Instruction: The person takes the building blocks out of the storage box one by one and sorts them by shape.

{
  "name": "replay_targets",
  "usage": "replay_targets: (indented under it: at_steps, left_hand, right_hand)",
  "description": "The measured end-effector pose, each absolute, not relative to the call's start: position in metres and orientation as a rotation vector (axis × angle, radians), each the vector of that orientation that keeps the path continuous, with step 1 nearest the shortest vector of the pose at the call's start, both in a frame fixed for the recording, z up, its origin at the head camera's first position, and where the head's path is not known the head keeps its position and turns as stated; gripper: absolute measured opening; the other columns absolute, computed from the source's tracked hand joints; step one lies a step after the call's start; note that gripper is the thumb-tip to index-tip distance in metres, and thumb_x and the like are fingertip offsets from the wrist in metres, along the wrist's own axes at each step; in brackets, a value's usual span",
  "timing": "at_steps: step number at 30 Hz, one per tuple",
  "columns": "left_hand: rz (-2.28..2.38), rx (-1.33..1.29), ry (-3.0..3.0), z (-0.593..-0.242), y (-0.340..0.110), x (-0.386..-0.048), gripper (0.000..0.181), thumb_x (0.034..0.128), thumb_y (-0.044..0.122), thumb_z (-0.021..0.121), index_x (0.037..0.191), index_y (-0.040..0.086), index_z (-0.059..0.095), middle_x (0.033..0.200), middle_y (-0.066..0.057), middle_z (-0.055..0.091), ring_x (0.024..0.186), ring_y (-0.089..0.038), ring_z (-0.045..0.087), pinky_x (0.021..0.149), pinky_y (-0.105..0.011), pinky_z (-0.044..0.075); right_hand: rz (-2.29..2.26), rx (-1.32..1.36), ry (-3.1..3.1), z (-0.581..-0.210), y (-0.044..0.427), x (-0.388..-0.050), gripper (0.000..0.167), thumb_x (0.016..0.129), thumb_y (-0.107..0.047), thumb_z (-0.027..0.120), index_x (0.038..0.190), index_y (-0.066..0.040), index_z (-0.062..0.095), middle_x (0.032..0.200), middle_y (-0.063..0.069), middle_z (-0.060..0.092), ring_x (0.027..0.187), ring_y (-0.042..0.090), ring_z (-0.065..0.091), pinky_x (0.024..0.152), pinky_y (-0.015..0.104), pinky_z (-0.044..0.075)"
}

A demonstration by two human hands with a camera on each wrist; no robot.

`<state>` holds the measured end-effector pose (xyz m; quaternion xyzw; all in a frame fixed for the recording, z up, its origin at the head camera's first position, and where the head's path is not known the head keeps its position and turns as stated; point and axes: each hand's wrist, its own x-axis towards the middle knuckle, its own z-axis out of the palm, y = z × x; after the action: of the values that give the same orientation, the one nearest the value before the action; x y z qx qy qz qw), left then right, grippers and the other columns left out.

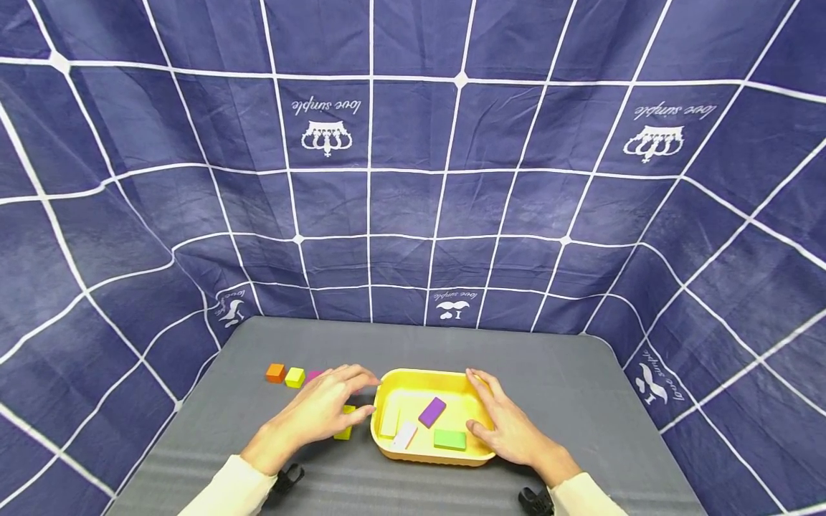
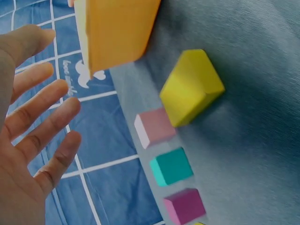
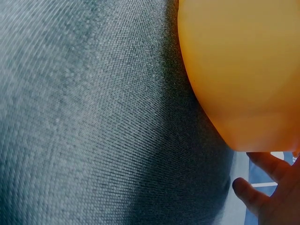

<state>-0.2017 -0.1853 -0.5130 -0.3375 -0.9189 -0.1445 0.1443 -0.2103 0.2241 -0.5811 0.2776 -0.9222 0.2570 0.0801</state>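
Note:
A yellow tray (image 1: 435, 459) holds a purple block (image 1: 432, 413), a green block (image 1: 449, 439), a whitish block (image 1: 404, 436) and a pale yellow block (image 1: 390, 421). At its right end my right hand (image 1: 510, 426) grips the rim, thumb over the inside; two of its fingers (image 3: 269, 166) show past the tray's orange-looking wall (image 3: 243, 75) in the right wrist view. My left hand (image 1: 323, 405) hovers by the left end, fingers spread and holding nothing. A yellow block (image 2: 192, 89) lies below the left hand (image 2: 35, 131), partly hidden in the head view.
Left of the tray, an orange block (image 1: 275, 373), a yellow cube (image 1: 295, 378) and a magenta block (image 1: 314, 375) lie on the grey table (image 1: 548, 380). The left wrist view also shows pink (image 2: 157, 126) and teal (image 2: 173, 166) blocks. A blue curtain (image 1: 413, 201) surrounds the table.

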Motion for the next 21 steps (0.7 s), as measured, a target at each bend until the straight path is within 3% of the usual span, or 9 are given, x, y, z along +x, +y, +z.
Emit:
replay_targets:
  at_steps: [13,21]
  left_hand:
    - [-0.293,-1.124,-2.747,-0.501,-0.152,-0.211,0.049,0.0983,0.042,0.095,0.142,0.024,0.081,0.137,0.008,0.079,0.127,-0.017,0.073,0.109,-0.046,0.062]
    - [-0.175,-1.194,-2.792,-0.498,-0.137,-0.219,0.053,0.0936,0.048,0.098,0.140,0.028,0.082,0.137,0.012,0.079,0.126,-0.014,0.070,0.110,-0.046,0.060]
  right_hand:
    - [0.733,0.791,-2.872,-0.579,0.223,-0.211,0.095,0.103,-0.031,0.081,0.184,-0.012,0.035,0.183,0.011,0.042,0.158,0.038,0.061,0.121,0.065,0.058]
    - [0.679,0.812,-2.864,-0.577,0.226,-0.212,0.095,0.103,-0.032,0.080,0.184,-0.010,0.034,0.183,0.014,0.041,0.157,0.040,0.060,0.119,0.066,0.059]
